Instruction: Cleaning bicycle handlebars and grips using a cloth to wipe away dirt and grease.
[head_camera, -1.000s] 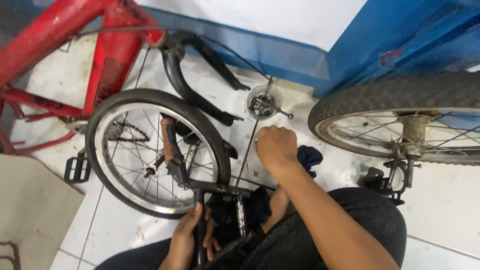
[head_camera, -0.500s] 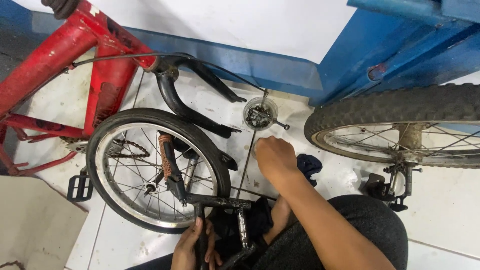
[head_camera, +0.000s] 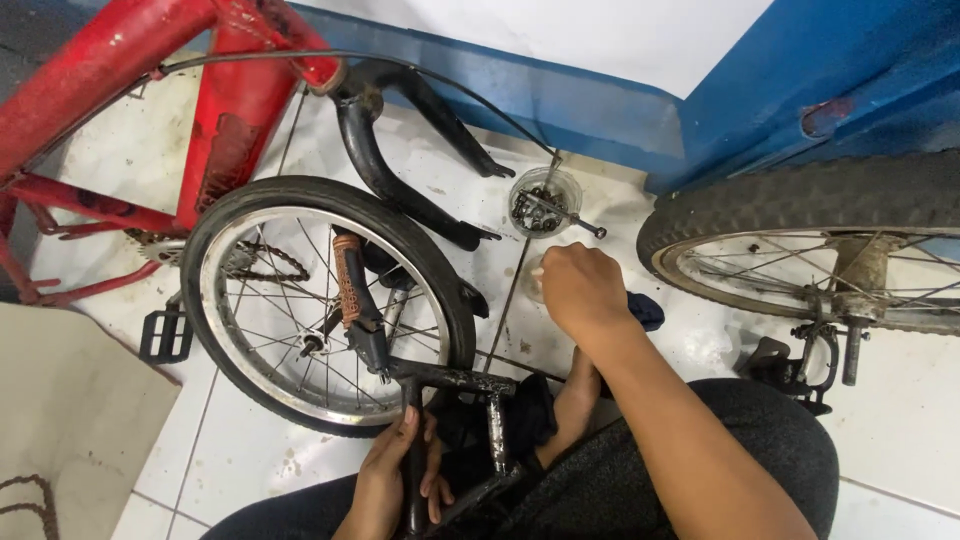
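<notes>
- Your left hand (head_camera: 395, 480) is closed around the black handlebar stem (head_camera: 412, 450) low in the view; keep this grip firm so the bar does not turn.
- Your right hand (head_camera: 580, 290) reaches forward over the white tile floor (head_camera: 130, 150), fingers curled downward. What they pinch, if anything, is hidden under the hand, so I cannot tell.
- The small clear cup (head_camera: 543, 200) with dark small parts stands just beyond your right hand, near the blue wall (head_camera: 600, 110). Move slowly there, so you do not knock it over.
- The small wheel (head_camera: 325, 300) leans beside the stem, and the brown grip (head_camera: 347, 285) lies in front of its spokes. Keep your left wrist away from the spokes.
- The red frame (head_camera: 150, 70) and the black fork (head_camera: 400, 170) lie behind; the big tyre (head_camera: 800, 210) is at your right.
- Work with the fingertips only, and keep loose pieces together near the cup.
</notes>
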